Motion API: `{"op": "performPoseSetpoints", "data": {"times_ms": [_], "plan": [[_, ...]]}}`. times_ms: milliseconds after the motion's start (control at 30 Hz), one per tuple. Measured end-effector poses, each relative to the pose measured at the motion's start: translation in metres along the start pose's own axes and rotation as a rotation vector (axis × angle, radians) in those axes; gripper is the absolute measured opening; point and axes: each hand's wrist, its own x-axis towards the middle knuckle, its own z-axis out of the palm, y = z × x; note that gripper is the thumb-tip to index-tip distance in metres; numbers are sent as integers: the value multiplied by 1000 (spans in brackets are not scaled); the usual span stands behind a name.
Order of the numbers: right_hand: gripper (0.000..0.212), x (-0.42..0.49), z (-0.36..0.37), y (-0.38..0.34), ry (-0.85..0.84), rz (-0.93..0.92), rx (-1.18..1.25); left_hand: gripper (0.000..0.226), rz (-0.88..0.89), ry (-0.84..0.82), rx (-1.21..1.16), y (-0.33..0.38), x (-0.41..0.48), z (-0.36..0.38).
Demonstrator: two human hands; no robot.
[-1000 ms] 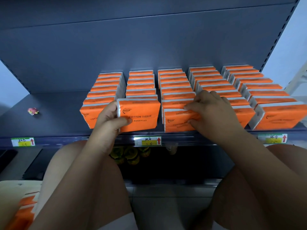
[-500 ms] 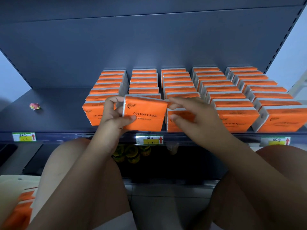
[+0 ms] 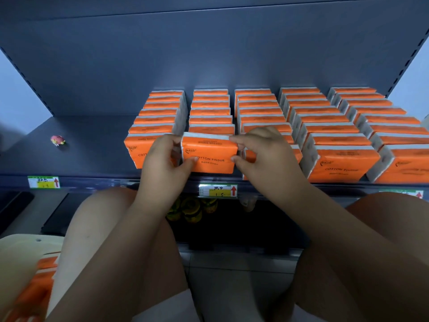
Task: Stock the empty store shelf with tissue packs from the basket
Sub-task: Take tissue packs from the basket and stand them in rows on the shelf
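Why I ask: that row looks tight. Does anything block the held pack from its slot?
Nothing visible. The left hand and right hand grip the tissue pack at the front of the second row.

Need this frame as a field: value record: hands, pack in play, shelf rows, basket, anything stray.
left hand: grips the left edge of the held pack
right hand: pinches its right edge
held pack: orange, upright, at the front of the second row from the left
shelf: five rows of stocked packs, front to back
basket: lower left, spare packs inside
stray: small pink toy left of the rows
price tag: on the rail below the held pack
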Motion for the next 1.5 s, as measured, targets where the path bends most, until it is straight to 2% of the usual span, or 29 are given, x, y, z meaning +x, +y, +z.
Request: {"op": "performPoseSetpoints", "data": {"times_ms": [133,233,333,533,833,933,1067,1200,1333,1500], "plan": [[45,1,6,-2,20,-103,-96,51,-36,1,18,-1,1,1],[43,2,11,-3,9,-120,-176,65,31,-21,41,-2,0,1],[40,3,14,-2,-28,-110,-234,59,86,-14,144,-6,3,4],[37,3,15,0,-61,-113,-295,55,40,-68,211,-1,4,8],[27,0,13,-11,-6,-108,-302,53,34,-69,279,9,-2,0],[31,0,10,-18,-8,-93,-247,50,35,-32,318,15,-7,-6],[49,0,12,-39,-65,-3,-106,43,74,25,420,26,-15,-10],[62,3,18,-73,-98,38,0,58,81,106,642,36,-28,-30],[65,10,28,-132,-85,-58,3,73,-69,226,758,35,-52,-80],[66,4,68,-225,-188,-223,76,81,-306,339,857,12,-97,-163]]}}
